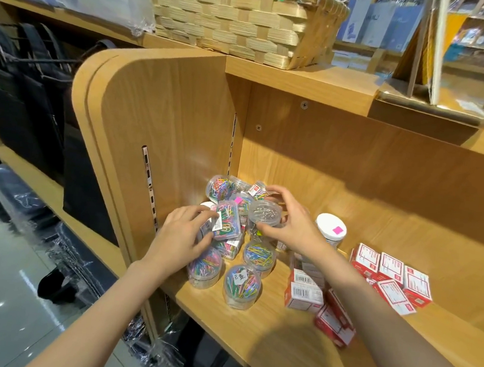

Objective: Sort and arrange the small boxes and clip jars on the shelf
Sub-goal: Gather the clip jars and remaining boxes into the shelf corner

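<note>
Several clear clip jars are piled in the left corner of the wooden shelf (281, 343). My left hand (182, 236) grips a tilted jar of coloured clips (228, 221). My right hand (292, 221) holds a clear jar of silver pins (264, 215) on top of the pile. In front stand a jar with a white label (241, 285), another coloured jar (259, 256) and one under my left hand (204, 268). A white-lidded jar with a pink sticker (330, 228) stands to the right. Red and white small boxes lie at the right (392, 272) and by my right forearm (303, 295).
The shelf's left side panel (159, 126) stands close to the jar pile. A woven basket (240, 22) sits on the shelf top above. Black bags (27, 88) hang to the left. Wrapped goods (67, 245) lie below on the left.
</note>
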`<state>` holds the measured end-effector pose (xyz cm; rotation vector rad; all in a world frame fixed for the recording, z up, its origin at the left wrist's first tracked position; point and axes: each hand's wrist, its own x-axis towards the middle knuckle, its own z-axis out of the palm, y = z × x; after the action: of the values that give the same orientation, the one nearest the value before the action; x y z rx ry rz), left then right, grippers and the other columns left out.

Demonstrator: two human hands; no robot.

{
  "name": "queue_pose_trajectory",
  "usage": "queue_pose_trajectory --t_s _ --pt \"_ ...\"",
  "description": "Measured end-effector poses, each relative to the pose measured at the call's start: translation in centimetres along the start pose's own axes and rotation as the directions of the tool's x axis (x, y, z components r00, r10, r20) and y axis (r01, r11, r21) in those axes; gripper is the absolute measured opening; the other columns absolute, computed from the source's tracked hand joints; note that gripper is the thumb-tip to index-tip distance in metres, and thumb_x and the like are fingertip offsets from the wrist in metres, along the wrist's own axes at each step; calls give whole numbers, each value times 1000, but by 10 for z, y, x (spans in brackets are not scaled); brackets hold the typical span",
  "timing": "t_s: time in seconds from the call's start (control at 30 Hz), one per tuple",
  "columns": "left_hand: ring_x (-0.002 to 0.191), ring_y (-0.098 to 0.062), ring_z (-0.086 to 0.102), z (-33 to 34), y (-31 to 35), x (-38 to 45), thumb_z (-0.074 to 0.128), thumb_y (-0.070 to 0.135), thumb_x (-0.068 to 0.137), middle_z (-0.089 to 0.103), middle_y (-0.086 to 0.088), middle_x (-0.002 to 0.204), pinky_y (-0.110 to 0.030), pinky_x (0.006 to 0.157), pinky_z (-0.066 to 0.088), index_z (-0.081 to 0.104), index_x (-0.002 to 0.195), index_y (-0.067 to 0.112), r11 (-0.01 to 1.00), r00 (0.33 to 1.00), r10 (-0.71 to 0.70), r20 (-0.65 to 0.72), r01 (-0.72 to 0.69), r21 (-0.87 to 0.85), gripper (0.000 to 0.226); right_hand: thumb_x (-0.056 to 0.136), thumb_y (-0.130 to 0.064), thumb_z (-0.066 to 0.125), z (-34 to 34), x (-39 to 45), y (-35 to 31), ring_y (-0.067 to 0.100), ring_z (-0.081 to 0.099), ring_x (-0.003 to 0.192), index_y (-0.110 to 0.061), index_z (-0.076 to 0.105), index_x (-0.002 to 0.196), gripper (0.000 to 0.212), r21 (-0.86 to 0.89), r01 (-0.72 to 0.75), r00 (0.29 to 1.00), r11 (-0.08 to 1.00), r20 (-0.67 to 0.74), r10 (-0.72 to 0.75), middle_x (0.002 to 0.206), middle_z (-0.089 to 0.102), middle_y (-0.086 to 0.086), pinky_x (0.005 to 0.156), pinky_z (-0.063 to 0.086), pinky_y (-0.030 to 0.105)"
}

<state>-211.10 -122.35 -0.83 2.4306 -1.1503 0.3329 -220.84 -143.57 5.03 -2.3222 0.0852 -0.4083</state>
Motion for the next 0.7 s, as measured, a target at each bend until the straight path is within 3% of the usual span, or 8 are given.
queue_pose_trajectory --t_s 0.1,0.2,0.3,0.37,0.43,0.57,0.7 --pt "106 -21 53 0 3 -2 37 39 86 58 0 112 -43 103 32 59 112 20 997 998 31 -62 -27 74 40 68 -18 80 -13 -9 3 5 53 103 -24 46 119 62 3 -19 999 1000 -34 19 114 55 -9 88 46 26" --pt "104 -23 52 1 17 -4 40 36 87 59 -3 110 -38 99 31 61 108 15 998 988 55 -147 -55 3 37 66 -20 82 -23 -21 10 5 56 83 -32 46 96 49 46 -83 993 995 -80 87 101 56 -13 76 51 30" --pt "106 -19 49 7 37 -13 46 34 86 60 -3 111 -37 97 30 62 106 13 989 970 100 -220 -122 -87 34 65 -21 82 -21 -34 19 0 50 67 -35 46 85 44 41 -114 992 993 -46 116 94 56 -7 61 45 19" --pt "106 -16 47 10 43 -19 47 35 86 60 -1 110 -35 99 27 63 105 15 986 963 116 -241 -141 -90 32 65 -22 82 -17 -41 22 6 50 65 -36 48 82 40 37 -114 993 993 -37 115 95 53 -8 58 43 21" --pt "106 -14 46 9 43 -24 46 37 86 59 1 111 -32 98 27 63 105 16 987 968 108 -225 -132 -95 33 65 -20 82 -12 -46 23 15 56 76 -35 51 82 38 65 -102 993 993 -47 105 96 51 -12 65 49 30" --pt "108 -14 46 9 36 -30 45 41 87 58 3 113 -34 96 30 61 110 20 988 983 106 -148 -121 -96 35 68 -16 81 -5 -49 20 4 56 97 -32 54 85 36 137 -45 998 990 -30 49 106 49 -19 81 51 21" --pt "113 -18 44 10 28 -36 41 46 85 54 2 121 -37 95 32 59 117 23 996 998 59 -31 -60 -59 43 69 -23 79 3 -41 18 13 49 111 -35 49 91 39 -6 1 1000 1000 30 0 115 49 -6 95 43 33"
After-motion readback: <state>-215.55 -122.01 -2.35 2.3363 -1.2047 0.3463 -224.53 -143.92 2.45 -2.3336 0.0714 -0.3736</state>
